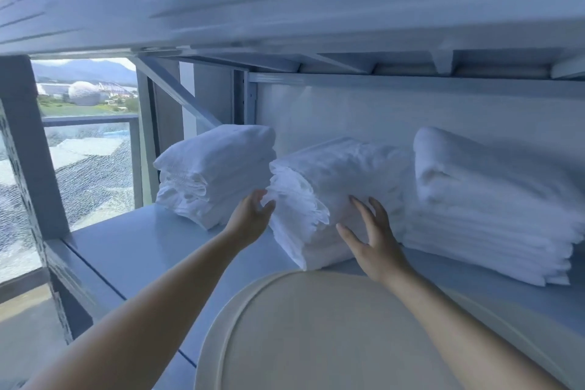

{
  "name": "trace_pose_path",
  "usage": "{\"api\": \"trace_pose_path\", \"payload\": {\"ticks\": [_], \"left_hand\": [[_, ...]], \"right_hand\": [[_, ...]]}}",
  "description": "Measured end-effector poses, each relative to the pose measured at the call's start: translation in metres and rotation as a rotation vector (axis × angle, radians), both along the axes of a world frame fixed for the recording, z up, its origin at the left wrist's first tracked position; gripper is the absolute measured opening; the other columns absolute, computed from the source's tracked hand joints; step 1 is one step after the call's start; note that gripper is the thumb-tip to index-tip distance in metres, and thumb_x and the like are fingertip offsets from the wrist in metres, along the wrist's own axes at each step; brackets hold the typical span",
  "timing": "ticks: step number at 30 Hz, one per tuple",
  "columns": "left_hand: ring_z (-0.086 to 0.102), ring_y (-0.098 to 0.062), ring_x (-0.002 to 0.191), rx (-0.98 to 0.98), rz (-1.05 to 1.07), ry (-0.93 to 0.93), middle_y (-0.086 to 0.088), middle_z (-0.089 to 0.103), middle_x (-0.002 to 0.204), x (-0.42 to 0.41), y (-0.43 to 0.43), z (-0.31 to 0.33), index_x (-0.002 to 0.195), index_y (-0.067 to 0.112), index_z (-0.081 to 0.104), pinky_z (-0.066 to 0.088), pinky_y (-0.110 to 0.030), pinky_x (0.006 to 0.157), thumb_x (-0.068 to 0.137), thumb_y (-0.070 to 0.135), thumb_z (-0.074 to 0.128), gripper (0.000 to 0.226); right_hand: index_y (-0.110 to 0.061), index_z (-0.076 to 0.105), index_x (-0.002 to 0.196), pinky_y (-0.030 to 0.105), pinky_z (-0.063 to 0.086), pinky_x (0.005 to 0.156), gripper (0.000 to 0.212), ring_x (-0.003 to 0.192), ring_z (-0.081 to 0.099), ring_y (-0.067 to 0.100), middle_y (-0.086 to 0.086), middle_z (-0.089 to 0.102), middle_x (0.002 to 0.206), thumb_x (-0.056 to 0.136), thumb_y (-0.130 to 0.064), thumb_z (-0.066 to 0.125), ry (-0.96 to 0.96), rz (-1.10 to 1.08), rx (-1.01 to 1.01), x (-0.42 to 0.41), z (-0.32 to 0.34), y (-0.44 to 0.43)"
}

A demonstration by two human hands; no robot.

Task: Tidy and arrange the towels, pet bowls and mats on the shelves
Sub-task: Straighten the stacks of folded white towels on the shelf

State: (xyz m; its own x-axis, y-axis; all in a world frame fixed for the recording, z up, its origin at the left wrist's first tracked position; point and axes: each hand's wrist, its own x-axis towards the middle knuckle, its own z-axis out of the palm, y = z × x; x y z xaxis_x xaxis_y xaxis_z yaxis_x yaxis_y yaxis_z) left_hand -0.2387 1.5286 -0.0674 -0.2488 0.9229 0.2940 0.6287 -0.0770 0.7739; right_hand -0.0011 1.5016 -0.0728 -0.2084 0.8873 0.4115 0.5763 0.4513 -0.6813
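Three stacks of folded white towels sit along the back of a pale shelf (pixel 133 250): a left stack (pixel 215 171), a middle stack (pixel 342 180) and a taller right stack (pixel 493 209). My left hand (pixel 250 218) is at the left side of the middle stack, fingers apart, touching its loose frilled edge. My right hand (pixel 373 241) lies flat against the front of the same stack, fingers spread. Neither hand grips anything. A round cream mat or tray (pixel 316 336) lies on the shelf in front, under my arms.
Another shelf (pixel 285 3) hangs close overhead. A metal upright (pixel 28 142) and a diagonal brace (pixel 177 92) frame the left side. Beyond them a window with a cracked glass balcony panel (pixel 88 168) shows outdoors.
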Motion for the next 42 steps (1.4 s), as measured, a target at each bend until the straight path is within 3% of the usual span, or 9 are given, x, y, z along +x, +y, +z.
{"api": "trace_pose_path", "payload": {"ticks": [9,15,18,22,25,27,30,37,42], "left_hand": [[0.047,-0.024,0.114,-0.025,-0.103,-0.046,-0.007,0.036,0.143,-0.024,0.049,-0.012,0.14,0.017,0.035,0.039,-0.027,0.078,0.095,0.032,0.046,0.049],[0.045,-0.026,0.123,-0.085,-0.222,-0.187,-0.005,0.05,0.135,-0.025,0.065,-0.02,0.133,0.017,0.045,0.034,-0.033,0.098,0.092,0.036,0.046,0.045],[0.044,-0.024,0.126,-0.105,-0.249,-0.273,-0.003,0.048,0.138,-0.03,0.072,-0.029,0.137,0.021,0.041,0.031,-0.042,0.109,0.071,0.06,0.043,0.077],[0.052,-0.027,0.114,-0.13,-0.24,-0.311,-0.007,0.055,0.125,-0.032,0.07,-0.03,0.126,0.018,0.046,0.04,-0.043,0.101,0.071,0.057,0.046,0.068],[0.054,-0.024,0.1,-0.116,-0.233,-0.296,-0.005,0.058,0.112,-0.031,0.06,-0.026,0.121,0.015,0.048,0.043,-0.036,0.086,0.09,0.037,0.053,0.038],[0.056,-0.022,0.093,-0.086,-0.223,-0.309,-0.004,0.059,0.107,-0.031,0.054,-0.029,0.119,0.015,0.047,0.045,-0.036,0.081,0.091,0.033,0.053,0.033],[0.055,-0.017,0.09,-0.036,-0.192,-0.279,0.0,0.058,0.107,-0.029,0.04,-0.031,0.121,0.018,0.045,0.04,-0.031,0.074,0.091,0.034,0.054,0.036],[0.037,-0.017,0.131,0.124,-0.278,0.019,0.003,0.035,0.146,-0.034,0.031,-0.043,0.144,0.032,0.021,0.033,-0.028,0.096,0.091,0.048,0.046,0.061],[0.04,-0.01,0.127,0.085,-0.383,-0.035,0.011,0.035,0.144,-0.039,0.034,-0.043,0.141,0.046,0.017,0.036,-0.029,0.101,0.075,0.069,0.052,0.079]], "right_hand": [[-0.041,0.011,0.145,0.017,0.011,0.101,0.067,0.13,0.004,-0.011,-0.013,-0.003,0.156,0.09,-0.045,0.049,0.029,-0.053,-0.033,-0.022,-0.006,0.006],[-0.044,0.01,0.144,0.019,0.011,0.104,0.073,0.133,0.003,-0.011,-0.018,-0.004,0.155,0.087,-0.049,0.055,0.076,-0.062,-0.035,-0.028,-0.009,0.007],[-0.044,0.006,0.144,0.019,0.01,0.106,0.078,0.133,-0.002,-0.013,-0.019,-0.007,0.154,0.085,-0.049,0.057,0.068,-0.047,-0.041,-0.031,-0.01,0.011],[-0.041,0.001,0.144,0.018,0.007,0.106,0.085,0.134,-0.006,-0.013,-0.02,-0.009,0.154,0.083,-0.05,0.06,0.065,-0.01,-0.072,-0.034,-0.005,0.018],[-0.049,0.008,0.138,0.026,0.011,0.115,0.088,0.141,0.002,-0.005,-0.019,0.002,0.155,0.069,-0.062,0.061,0.107,-0.007,-0.086,-0.032,-0.001,0.029],[-0.048,0.017,0.139,0.035,0.018,0.117,0.089,0.14,0.015,-0.004,-0.019,0.017,0.153,0.064,-0.066,0.063,0.163,0.013,-0.091,-0.031,-0.003,0.036],[-0.044,0.02,0.142,0.032,0.025,0.113,0.092,0.134,0.027,-0.008,-0.021,0.03,0.148,0.064,-0.064,0.064,0.192,0.044,-0.098,-0.03,-0.001,0.041],[-0.056,0.023,0.134,0.027,0.04,0.102,0.085,0.126,0.038,-0.005,-0.024,0.039,0.139,0.064,-0.054,0.07,0.273,-0.045,-0.046,-0.022,-0.029,0.033],[-0.049,0.029,0.136,0.034,0.049,0.096,0.085,0.117,0.045,-0.006,-0.02,0.044,0.134,0.061,-0.059,0.068,0.274,-0.133,0.053,-0.022,-0.039,0.03]]}}
